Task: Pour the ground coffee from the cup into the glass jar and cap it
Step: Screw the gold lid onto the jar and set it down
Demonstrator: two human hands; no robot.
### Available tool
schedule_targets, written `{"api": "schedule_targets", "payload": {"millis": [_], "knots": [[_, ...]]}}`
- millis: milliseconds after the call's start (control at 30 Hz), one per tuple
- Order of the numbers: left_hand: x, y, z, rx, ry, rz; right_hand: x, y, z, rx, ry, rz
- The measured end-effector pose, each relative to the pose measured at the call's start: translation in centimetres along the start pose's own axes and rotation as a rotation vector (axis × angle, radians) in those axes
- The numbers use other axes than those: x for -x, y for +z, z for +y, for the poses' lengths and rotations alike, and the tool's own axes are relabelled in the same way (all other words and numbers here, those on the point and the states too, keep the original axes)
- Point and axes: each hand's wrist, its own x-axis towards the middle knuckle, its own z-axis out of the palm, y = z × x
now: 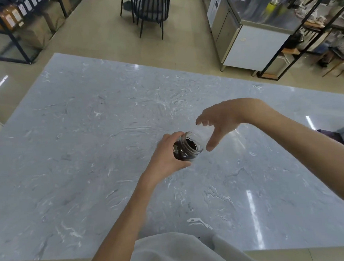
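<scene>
The left hand [166, 156] wraps around a glass jar [184, 147] of dark ground coffee (mouth uncapped) above the marble table [79, 144]. The right hand [220, 120] hovers just beside it, fingers spread wide, holding nothing visible.

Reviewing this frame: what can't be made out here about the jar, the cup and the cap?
- Glass jar, head view: the left hand wraps its far side and base; fill level unclear.
- Right hand: motion-blurred, spread open; whether it holds a clear cup cannot be told.
- Cap: not visible anywhere.
- Cloth at right edge: cut off.
</scene>
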Motion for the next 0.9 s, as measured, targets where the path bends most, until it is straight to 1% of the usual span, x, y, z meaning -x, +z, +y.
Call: {"api": "schedule_targets", "payload": {"millis": [100,200,300,367,467,533,600,733,800,900], "knots": [[1.3,-1.0,-1.5,0.121,-0.035,0.031,0.8,2.9,1.9,-0.347,-0.121,0.113],[2.6,-1.8,-2.4,0.184,-0.085,0.086,0.5,6.8,2.4,-0.621,-0.182,0.307],[3.7,-2.2,-3.4,0.197,-0.119,0.131,-0.4,11.1,2.0,-0.801,-0.187,0.531],[4.1,-2.1,-4.4,0.203,-0.150,0.131,-1.3,14.1,1.2,-0.881,-0.178,0.630],[5.0,-1.9,-6.1,0.197,-0.178,0.123,-2.5,18.3,-0.5,-0.878,-0.147,0.676],[5.9,-1.6,-7.5,0.177,-0.175,0.111,-2.9,20.4,-1.6,-0.810,-0.117,0.671],[6.8,-0.9,-8.8,0.158,-0.159,0.112,-2.9,22.1,-2.5,-0.799,-0.092,0.661],[7.6,0.3,-9.5,0.108,-0.126,0.102,-2.4,23.7,-3.5,-0.806,-0.067,0.629],[7.9,0.5,-10.0,0.107,-0.113,0.094,-2.2,24.1,-3.8,-0.781,-0.060,0.643],[7.9,0.6,-10.3,0.073,-0.071,0.031,-2.2,24.5,-3.8,-0.766,-0.050,0.663]]}}
